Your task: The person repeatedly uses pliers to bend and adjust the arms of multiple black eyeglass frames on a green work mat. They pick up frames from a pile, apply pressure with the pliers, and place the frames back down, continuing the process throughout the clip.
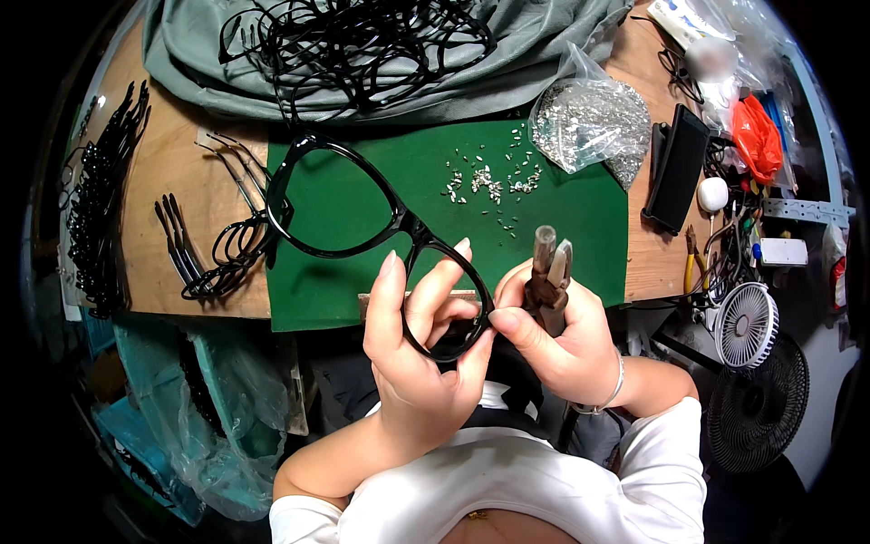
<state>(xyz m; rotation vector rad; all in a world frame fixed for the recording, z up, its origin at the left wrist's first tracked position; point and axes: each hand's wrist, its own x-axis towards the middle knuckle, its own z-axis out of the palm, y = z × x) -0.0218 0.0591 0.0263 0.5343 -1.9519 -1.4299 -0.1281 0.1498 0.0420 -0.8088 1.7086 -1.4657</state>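
Note:
A black eyeglass frame [413, 225] is held up in front of me, its far lens opening over the green mat. My left hand [415, 385] is closed on its near rim, with fingers reaching around and through the near lens opening. My right hand [580, 352] grips a pair of pliers [548, 286], jaws pointing up. Its thumb and a fingertip also meet the near outer corner of the frame; any small part between them is hidden. Beyond the hands, small silvery metal pieces [487, 184] lie scattered on the green mat [584, 213].
A clear bag [589, 118] of silvery pieces sits at the mat's far right. Black frames [362, 45] heap on a grey cloth [181, 59] behind. More frames [237, 249] and black temple arms [109, 199] lie left. A phone [678, 168] and a white fan [746, 325] stand right.

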